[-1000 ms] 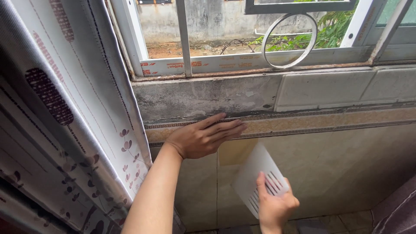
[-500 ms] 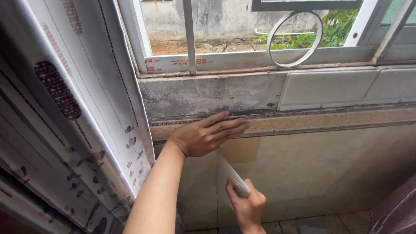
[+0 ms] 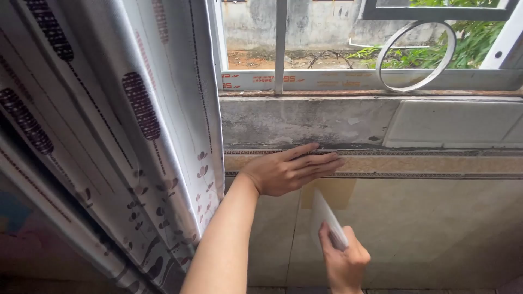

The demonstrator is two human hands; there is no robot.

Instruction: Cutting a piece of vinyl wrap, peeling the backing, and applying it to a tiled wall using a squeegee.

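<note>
Lowest in view, the right hand [image 3: 344, 262] is gripping a thin white plastic card [image 3: 325, 220], fingers clamped round its lower end, its edge turned toward the camera against the beige wall tile [image 3: 425, 228]. Just above, the left hand [image 3: 291, 170] is lying flat on the patterned tile border [image 3: 436, 163], fingers together and extended. A printed curtain [image 3: 125, 125] is hanging left; beyond, the concrete sill [image 3: 305, 117] and window bars [image 3: 280, 43] are showing.

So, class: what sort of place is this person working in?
Probably a room in a home, beside a window: a patterned curtain, a barred window onto a yard, and a tiled wall under the left hand.
</note>
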